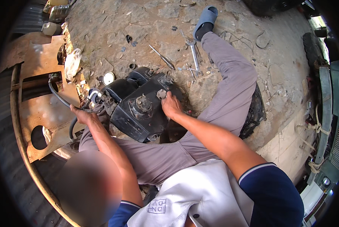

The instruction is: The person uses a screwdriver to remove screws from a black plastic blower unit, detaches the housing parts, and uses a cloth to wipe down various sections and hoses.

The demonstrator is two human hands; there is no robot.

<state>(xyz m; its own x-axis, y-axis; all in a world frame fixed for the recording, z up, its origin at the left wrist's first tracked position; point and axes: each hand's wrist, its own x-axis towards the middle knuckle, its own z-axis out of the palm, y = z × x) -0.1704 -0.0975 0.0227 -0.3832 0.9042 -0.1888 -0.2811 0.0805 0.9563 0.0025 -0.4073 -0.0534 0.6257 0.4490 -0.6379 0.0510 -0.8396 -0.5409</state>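
Observation:
A black box-shaped machine part (122,120) with a round, dirty fitting (141,106) on top sits on the ground between my legs. My right hand (172,107) is closed on a small grey rag (161,94), pressed to the machine's upper right side. To the left, my left hand (84,115) has its fingers wrapped round a dark hose (58,95). The hose rises past the hand toward a brown panel and also bends down below it. A black rounded drum (118,89) adjoins the machine's far left side. The rag's underside is hidden by my fingers.
On the stone ground lie a screwdriver (162,58), a wrench (193,55) and a round white-faced tin (108,78). A brown panel with cut-outs (50,109) stands at the left, near a plastic bag (72,65). A vehicle (337,140) stands along the right. A blurred patch covers the lower left.

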